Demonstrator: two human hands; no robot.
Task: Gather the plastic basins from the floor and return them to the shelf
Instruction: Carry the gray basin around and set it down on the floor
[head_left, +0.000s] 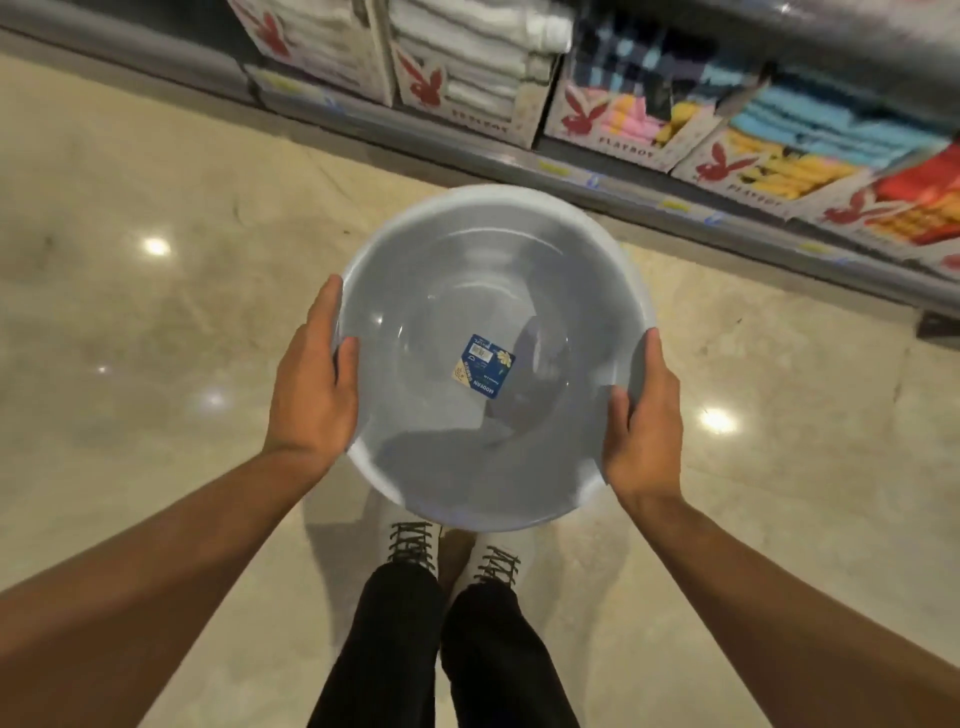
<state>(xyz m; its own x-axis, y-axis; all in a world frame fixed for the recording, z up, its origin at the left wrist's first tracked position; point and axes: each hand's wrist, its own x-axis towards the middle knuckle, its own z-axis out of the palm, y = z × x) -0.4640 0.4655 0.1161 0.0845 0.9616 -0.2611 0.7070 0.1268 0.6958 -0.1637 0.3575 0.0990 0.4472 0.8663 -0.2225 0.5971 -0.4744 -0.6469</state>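
Head view: grey round basin (467, 291), blue label (484, 365) inside, both hands gripping rim.

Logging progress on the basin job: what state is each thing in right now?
Grey plastic basin: upright, off the floor, held by its rim on both sides.
Blue label: stuck inside the basin bottom.
Left hand: grips the rim.
Right hand: grips the rim.
Towel boxes: shelved.

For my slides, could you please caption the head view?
Both hands, left and right, hold a grey basin above the floor.
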